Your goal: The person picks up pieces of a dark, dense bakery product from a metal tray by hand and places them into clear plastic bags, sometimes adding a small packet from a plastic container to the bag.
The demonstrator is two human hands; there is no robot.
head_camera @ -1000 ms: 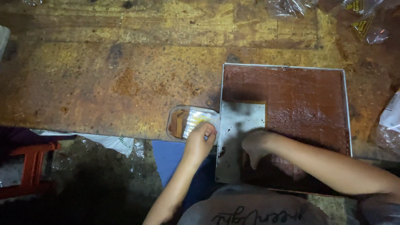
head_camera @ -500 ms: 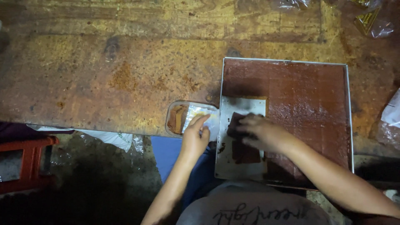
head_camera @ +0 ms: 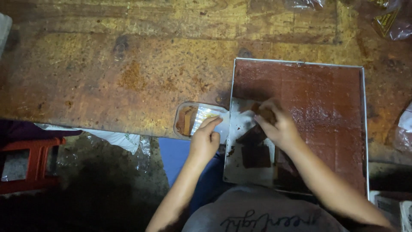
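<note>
Red stool [head_camera: 25, 165] far left, below table edge. Clear plastic bag [head_camera: 113, 138] hangs off edge. Small clear tub [head_camera: 193, 120] beside tray – left hand [head_camera: 205, 139] rests on it, fingers loosely curled. Right hand [head_camera: 274, 124] pinches brown slab piece [head_camera: 266, 112] over metal tray [head_camera: 298, 122] of dark reddish-brown sheet. Worn, stained wooden table [head_camera: 128, 73]. Crinkled yellow-printed wrappers [head_camera: 388, 19] top right.

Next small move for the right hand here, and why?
Probably lift the brown piece across into the clear plastic container. The right hand rests on a cut brown piece at the cleared corner of the metal tray, while the left hand steadies the container right beside the tray, partly filled. Whether the piece is gripped yet is unclear.
</note>
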